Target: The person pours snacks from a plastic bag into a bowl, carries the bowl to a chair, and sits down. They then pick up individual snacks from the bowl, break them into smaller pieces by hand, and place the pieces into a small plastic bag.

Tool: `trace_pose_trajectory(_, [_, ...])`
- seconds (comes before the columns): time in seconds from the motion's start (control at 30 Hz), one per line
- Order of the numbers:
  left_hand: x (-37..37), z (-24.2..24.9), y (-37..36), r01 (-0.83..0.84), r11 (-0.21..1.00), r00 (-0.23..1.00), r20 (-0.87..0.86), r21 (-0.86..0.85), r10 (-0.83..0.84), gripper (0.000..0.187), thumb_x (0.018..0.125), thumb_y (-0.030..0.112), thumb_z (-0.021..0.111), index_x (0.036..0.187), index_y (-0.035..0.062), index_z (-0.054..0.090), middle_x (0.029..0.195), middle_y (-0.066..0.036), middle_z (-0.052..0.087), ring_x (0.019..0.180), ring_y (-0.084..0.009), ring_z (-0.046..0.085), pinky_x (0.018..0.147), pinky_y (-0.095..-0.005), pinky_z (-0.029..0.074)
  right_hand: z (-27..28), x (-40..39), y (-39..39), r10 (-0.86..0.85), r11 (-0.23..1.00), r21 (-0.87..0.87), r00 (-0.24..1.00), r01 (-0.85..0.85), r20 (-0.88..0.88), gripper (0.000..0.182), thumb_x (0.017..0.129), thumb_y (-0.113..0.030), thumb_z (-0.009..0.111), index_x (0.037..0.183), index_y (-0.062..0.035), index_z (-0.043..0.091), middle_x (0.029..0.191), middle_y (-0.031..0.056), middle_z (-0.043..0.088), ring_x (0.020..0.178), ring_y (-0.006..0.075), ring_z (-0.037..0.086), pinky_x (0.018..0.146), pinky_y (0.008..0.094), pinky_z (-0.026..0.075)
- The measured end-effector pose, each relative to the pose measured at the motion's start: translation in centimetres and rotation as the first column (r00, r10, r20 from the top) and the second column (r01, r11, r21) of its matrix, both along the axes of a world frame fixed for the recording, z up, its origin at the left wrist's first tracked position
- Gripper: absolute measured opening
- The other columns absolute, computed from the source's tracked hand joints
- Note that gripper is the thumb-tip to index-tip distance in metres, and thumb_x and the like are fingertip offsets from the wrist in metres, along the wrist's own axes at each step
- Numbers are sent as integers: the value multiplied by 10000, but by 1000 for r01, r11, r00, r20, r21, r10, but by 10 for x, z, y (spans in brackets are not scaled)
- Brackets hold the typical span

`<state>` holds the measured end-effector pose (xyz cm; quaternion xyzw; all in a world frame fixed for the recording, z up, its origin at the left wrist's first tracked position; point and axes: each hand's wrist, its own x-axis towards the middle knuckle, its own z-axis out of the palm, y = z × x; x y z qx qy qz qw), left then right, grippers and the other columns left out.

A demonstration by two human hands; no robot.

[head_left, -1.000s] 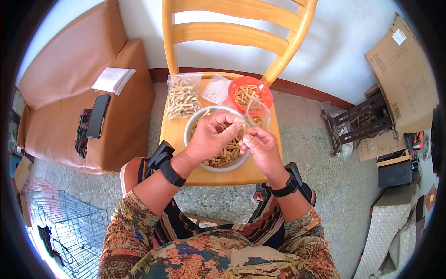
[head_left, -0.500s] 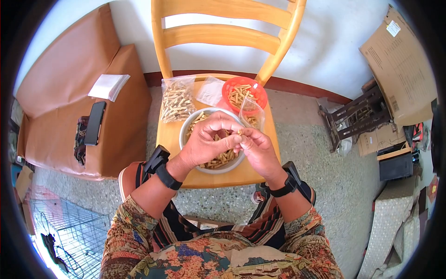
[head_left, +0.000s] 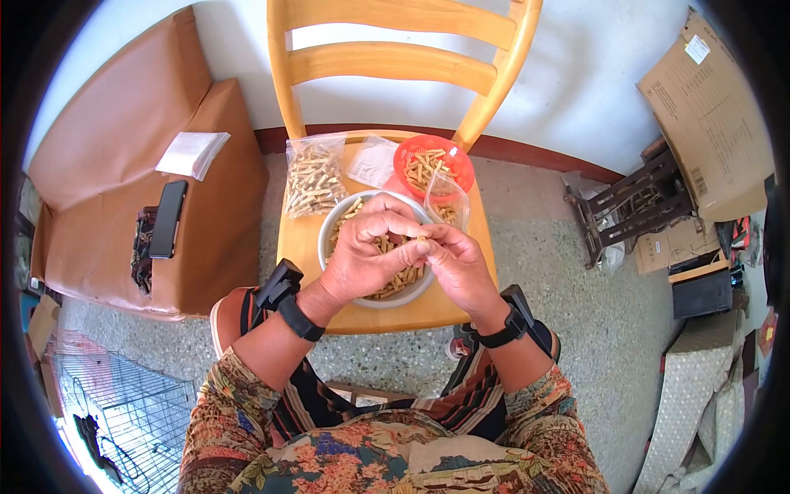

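Observation:
My left hand (head_left: pixel 370 251) and my right hand (head_left: pixel 459 267) meet above a white bowl (head_left: pixel 323 235) of short tan sticks (head_left: pixel 395 284). Between the thumbs and forefingers of both hands is a small tan piece (head_left: pixel 422 240), mostly hidden by the fingertips. The bowl rests on the seat of a wooden chair (head_left: pixel 366 319). Behind my left hand lies a clear bag of similar sticks (head_left: pixel 315 177). A red basket (head_left: pixel 467 171) with more sticks stands beyond my right hand, and a smaller open clear bag (head_left: pixel 447 206) leans near it.
A flat white packet (head_left: pixel 374 160) lies on the chair seat. On the left, a brown sofa (head_left: pixel 218 206) holds a phone (head_left: pixel 169 219), a plastic packet (head_left: pixel 192 155) and a patterned item (head_left: pixel 142 251). A wire cage (head_left: pixel 123 403) stands lower left, a cardboard box (head_left: pixel 708 115) at right.
The fingers of my left hand have curled a little further inward and down. The small piece between the fingertips has shifted slightly; both hands stay over the bowl.

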<state>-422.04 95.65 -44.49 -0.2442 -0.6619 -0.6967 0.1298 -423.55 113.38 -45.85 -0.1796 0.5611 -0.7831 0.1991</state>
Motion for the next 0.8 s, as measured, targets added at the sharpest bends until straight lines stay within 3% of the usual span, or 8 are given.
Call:
trace_pose_trajectory(0.07, [1, -1, 0, -2, 1000, 1000, 10, 18, 2, 128, 805, 65, 712, 929, 69, 680, 927, -32, 548, 808, -90, 540, 703, -231, 453, 0, 0, -2, -6, 1000, 30, 1000, 7, -18, 216, 923, -163, 584, 1091, -30, 597, 927, 3, 610, 819, 74, 566, 757, 227, 474])
trace_pose_trajectory(0.13, [0, -4, 2, 90, 980, 993, 61, 179, -103, 115, 835, 50, 675, 949, 54, 654, 930, -35, 548, 795, -95, 567, 673, -221, 477, 1, 1, -3, -17, 1000, -2, 1000, 17, -11, 223, 921, -165, 587, 1097, -29, 596, 925, 2, 609, 816, 74, 566, 754, 225, 473])
trace_pose_trajectory(0.17, [-1, -5, 4, 90, 980, 993, 60, 179, -102, 115, 835, 50, 675, 949, 54, 654, 930, -35, 548, 795, -95, 567, 673, -221, 477, 1, 2, -3, -30, 999, -34, 1000, 29, -5, 231, 919, -168, 591, 1104, -28, 596, 923, 2, 608, 813, 74, 566, 752, 223, 471])
trace_pose_trajectory(0.23, [-3, -7, 8, 160, 894, 963, 134, 419, -235, 138, 852, 33, 647, 989, 48, 632, 944, -39, 553, 792, -97, 588, 642, -214, 500, 0, 1, -3, -28, 999, -35, 1000, 28, -3, 242, 919, -171, 591, 1112, -25, 593, 933, 6, 610, 818, 77, 568, 757, 226, 476])
trace_pose_trajectory(0.47, [-4, -6, 2, 147, 959, 979, 102, 241, -175, 183, 829, 22, 670, 1004, 60, 636, 968, -39, 576, 808, -75, 576, 635, -206, 490, -8, -2, 0, -6, 993, -116, 999, 12, 51, 237, 934, -155, 561, 1132, -24, 566, 1009, 33, 610, 878, 107, 593, 798, 252, 504])
trace_pose_trajectory(0.53, [-4, -6, 2, 77, 991, 995, 60, 108, -84, 203, 809, 37, 699, 1002, 78, 655, 960, -28, 592, 785, -62, 555, 622, -198, 458, -9, -2, 0, -5, 993, -118, 999, 11, 48, 229, 937, -150, 555, 1128, -24, 564, 1016, 35, 608, 884, 110, 594, 800, 253, 505])
trace_pose_trajectory(0.8, [-4, -7, 0, 55, 997, 998, 23, 62, -56, 208, 808, 56, 706, 1011, 86, 670, 952, -21, 595, 772, -64, 544, 638, -200, 448, -7, -2, -2, -5, 994, -107, 1000, 8, 30, 214, 939, -137, 548, 1118, -19, 560, 1011, 40, 601, 887, 113, 596, 807, 258, 510])
